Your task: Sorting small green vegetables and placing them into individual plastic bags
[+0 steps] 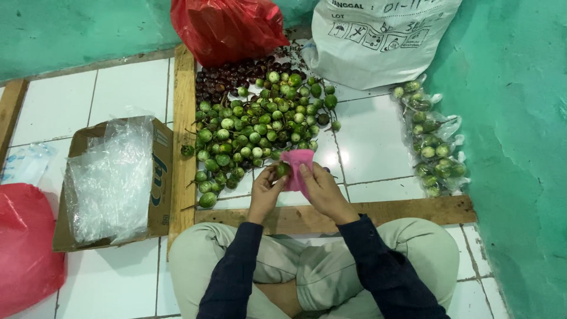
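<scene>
Tiles [366, 139] of white, framed by wooden strips, carry the whole scene; take the pile [260, 127] of small round green fruit at their middle as the landmark. Behind the pile and to its right stands a white sack [372, 41]; directly behind it sits a red bag [227, 26], with a patch of dark brown fruit [227, 77] between bag and pile. Left of the pile, past a wooden strip, lies a cardboard box [159, 195] stuffed with clear plastic bags [109, 177], and further left a second red bag [23, 242]. Right of the pile, along the green wall, a row of filled clear packets [434, 142] holds the same green fruit.

Judging by this, some packing is done, those few packets, while most fruit remains loose in the pile, so much is left.

At the pile's near edge the person sits cross-legged. The right hand [322, 189] is closed on a pink cloth [297, 165], thumb on top. The left hand [266, 189] pinches one green fruit [283, 169] between thumb and fingertips, fingers narrow around it. That fruit sits at the left fingertips, touching the cloth's left edge, just off the right thumb, lifted slightly clear of the pile.
</scene>
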